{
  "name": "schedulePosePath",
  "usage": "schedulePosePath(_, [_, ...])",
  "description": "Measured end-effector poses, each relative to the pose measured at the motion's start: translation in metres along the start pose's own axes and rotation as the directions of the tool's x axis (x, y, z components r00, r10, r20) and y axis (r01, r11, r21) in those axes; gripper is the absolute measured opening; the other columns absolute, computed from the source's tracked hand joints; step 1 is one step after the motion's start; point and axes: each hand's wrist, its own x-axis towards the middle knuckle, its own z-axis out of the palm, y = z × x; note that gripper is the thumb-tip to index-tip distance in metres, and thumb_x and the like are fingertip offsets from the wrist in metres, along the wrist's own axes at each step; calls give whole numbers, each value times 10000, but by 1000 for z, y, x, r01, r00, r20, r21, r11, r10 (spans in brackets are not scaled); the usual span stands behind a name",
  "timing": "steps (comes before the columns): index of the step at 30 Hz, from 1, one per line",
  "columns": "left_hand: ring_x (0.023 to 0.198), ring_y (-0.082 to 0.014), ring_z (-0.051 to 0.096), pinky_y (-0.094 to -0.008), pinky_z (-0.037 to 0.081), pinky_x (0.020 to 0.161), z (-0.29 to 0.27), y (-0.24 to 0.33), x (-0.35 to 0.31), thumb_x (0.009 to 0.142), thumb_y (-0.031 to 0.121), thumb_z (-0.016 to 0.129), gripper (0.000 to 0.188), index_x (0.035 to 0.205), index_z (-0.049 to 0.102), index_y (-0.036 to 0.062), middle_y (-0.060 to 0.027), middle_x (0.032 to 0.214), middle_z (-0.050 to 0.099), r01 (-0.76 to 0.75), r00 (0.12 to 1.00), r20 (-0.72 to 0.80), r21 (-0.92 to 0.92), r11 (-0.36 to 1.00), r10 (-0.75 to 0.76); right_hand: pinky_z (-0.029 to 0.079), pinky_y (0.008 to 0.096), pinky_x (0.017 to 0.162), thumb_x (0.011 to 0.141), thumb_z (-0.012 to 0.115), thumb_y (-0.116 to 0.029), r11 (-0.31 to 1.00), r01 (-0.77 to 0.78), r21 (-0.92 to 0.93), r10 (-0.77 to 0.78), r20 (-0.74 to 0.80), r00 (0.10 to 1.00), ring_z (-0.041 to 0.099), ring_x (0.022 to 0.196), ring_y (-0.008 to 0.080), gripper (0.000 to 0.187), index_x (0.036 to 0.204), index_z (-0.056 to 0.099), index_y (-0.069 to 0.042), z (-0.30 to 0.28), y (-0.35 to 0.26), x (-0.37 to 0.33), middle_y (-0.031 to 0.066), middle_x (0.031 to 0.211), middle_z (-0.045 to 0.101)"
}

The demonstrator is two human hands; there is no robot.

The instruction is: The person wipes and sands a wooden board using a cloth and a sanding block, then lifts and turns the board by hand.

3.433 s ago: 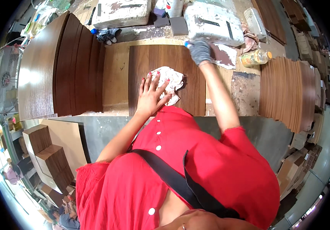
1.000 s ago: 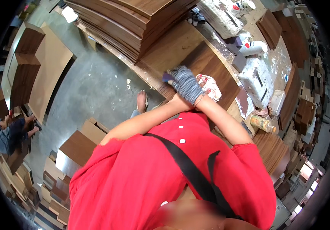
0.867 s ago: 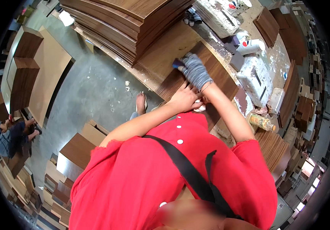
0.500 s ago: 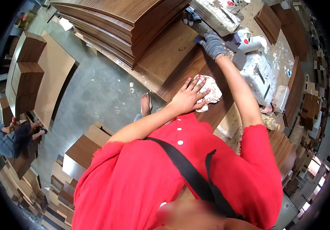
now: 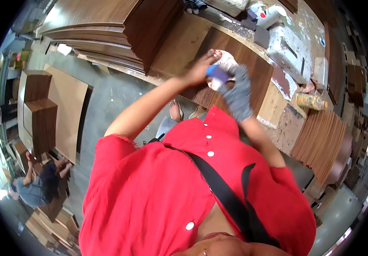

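Note:
A brown wood-grain board (image 5: 254, 55) lies on the workbench in front of me. My left hand (image 5: 199, 70), bare and a little blurred, has its fingers bent over the edge of a crumpled white cloth with red marks (image 5: 227, 59). My right hand (image 5: 237, 91) wears a grey fingerless glove and grips a small blue and purple block (image 5: 218, 74). That block is over the cloth, close to my left fingers. Motion blur hides whether it touches the cloth.
Tall stacked brown boards (image 5: 94, 42) stand at the bench's left. Along its far right side are a white paint-stained box (image 5: 290, 51), a white cup (image 5: 271, 17), a dark grey block (image 5: 261, 36) and a plastic bottle (image 5: 312, 101). Another person (image 5: 43, 183) sits at far left.
My right hand has come back from the bench's far side toward my left hand, with the blue and purple block. My left hand has gone from lying flat on the cloth to bent fingers at its edge.

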Motion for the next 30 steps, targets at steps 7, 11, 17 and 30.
schedulePosePath(7, [1510, -410, 216, -491, 193, 1228, -2, -6, 5, 932, 422, 676, 518, 1414, 595, 250, -177, 1589, 364, -90, 994, -67, -117, 989, 83, 507, 447, 814, 735, 810, -240, 994, -11, -106, 20, 80, 997, 585, 939, 355, 448, 1104, 645, -47, 76, -1, -99, 164, 948, 584])
schedulePosePath(11, [1495, -418, 247, -494, 197, 1226, -2, -4, 7, 915, 406, 703, 524, 1407, 601, 260, -180, 1567, 398, -114, 991, -90, -148, 982, 101, 495, 467, 794, 722, 802, -273, 984, 30, -178, -18, 66, 998, 581, 910, 358, 444, 1091, 661, -71, 109, -10, -83, 162, 947, 569])
schedulePosePath(17, [1488, -434, 252, -499, 214, 1222, 1, -9, 6, 933, 425, 673, 513, 1415, 593, 268, -181, 1566, 398, -130, 988, -91, -86, 988, 122, 486, 472, 797, 771, 769, -379, 973, -6, -232, 49, 180, 983, 578, 962, 347, 430, 1033, 651, -59, 123, -10, -86, 160, 964, 566])
schedulePosePath(30, [1501, -454, 198, -534, 190, 1214, -8, -6, 11, 942, 417, 670, 532, 1440, 568, 260, -190, 1592, 352, -105, 994, 11, -106, 989, 107, 478, 468, 841, 734, 756, -280, 971, 18, -238, -10, 31, 999, 569, 937, 350, 432, 1090, 650, -58, 123, 9, -109, 170, 1024, 567])
